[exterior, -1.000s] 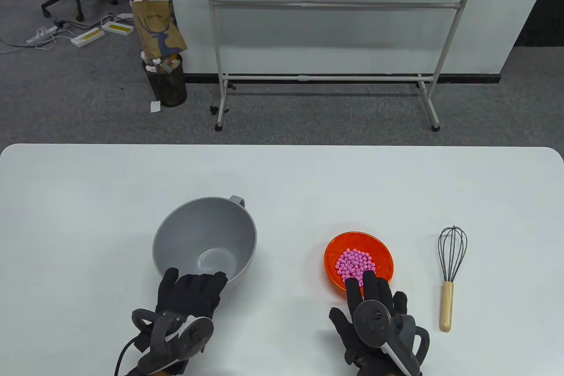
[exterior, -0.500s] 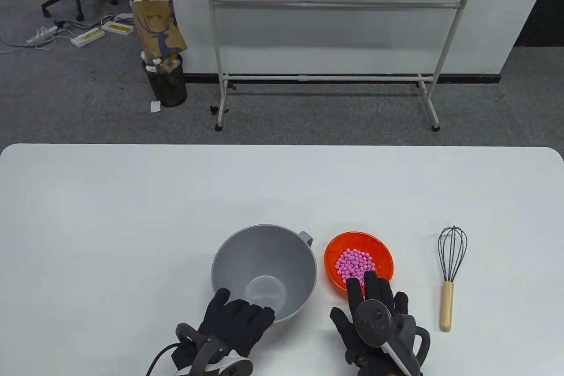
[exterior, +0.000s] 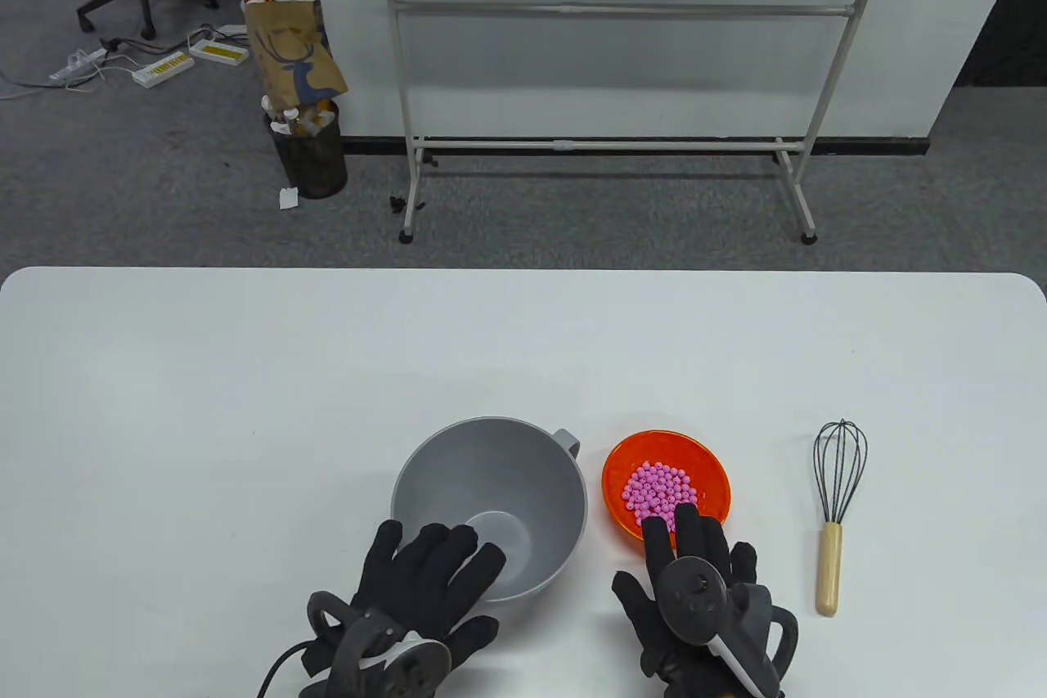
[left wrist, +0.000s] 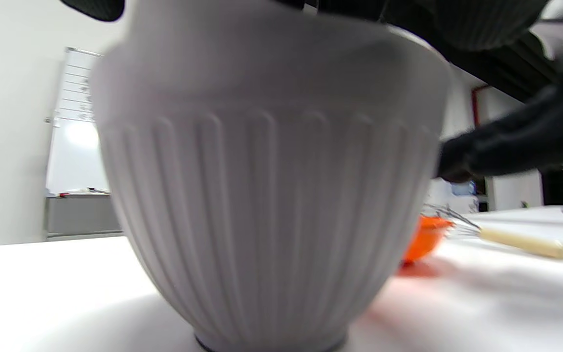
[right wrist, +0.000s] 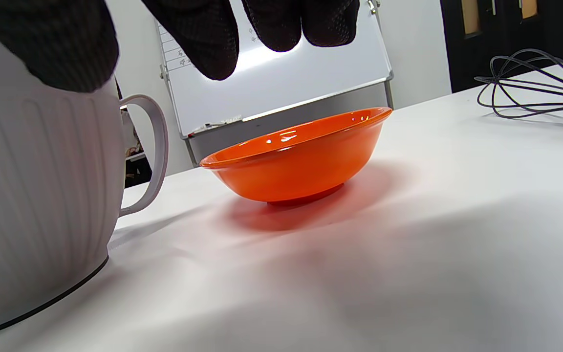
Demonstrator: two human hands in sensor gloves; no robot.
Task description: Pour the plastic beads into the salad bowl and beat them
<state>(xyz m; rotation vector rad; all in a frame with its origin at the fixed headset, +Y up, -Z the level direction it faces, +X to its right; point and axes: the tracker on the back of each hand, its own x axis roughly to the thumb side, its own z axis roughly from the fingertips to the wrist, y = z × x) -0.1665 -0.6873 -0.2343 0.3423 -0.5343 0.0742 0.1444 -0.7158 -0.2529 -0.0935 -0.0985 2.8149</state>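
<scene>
The grey ribbed salad bowl (exterior: 523, 452) (left wrist: 271, 195) stands empty at the front middle of the table, its handle toward the orange bowl. The orange bowl (exterior: 703, 461) (right wrist: 301, 161) just right of it holds a heap of pink beads (exterior: 658, 489). My left hand (exterior: 438, 567) lies with straight, spread fingers over the salad bowl's near rim, and its thumb (left wrist: 506, 142) stands apart from the wall. My right hand (exterior: 695, 547) hovers at the orange bowl's near edge. Its fingertips (right wrist: 213, 39) are straight and hold nothing.
A black wire whisk (exterior: 838, 485) (right wrist: 530, 83) with a wooden handle lies to the right of the orange bowl. Beyond the white table (exterior: 245, 371) a whiteboard stand (exterior: 605, 146) and a waste bin (exterior: 309, 154) stand on the carpet.
My left hand dragged the salad bowl rightward until it stood beside the orange bowl. Since then the bowl stays put and the left fingers have spread and loosened. The right hand has not moved.
</scene>
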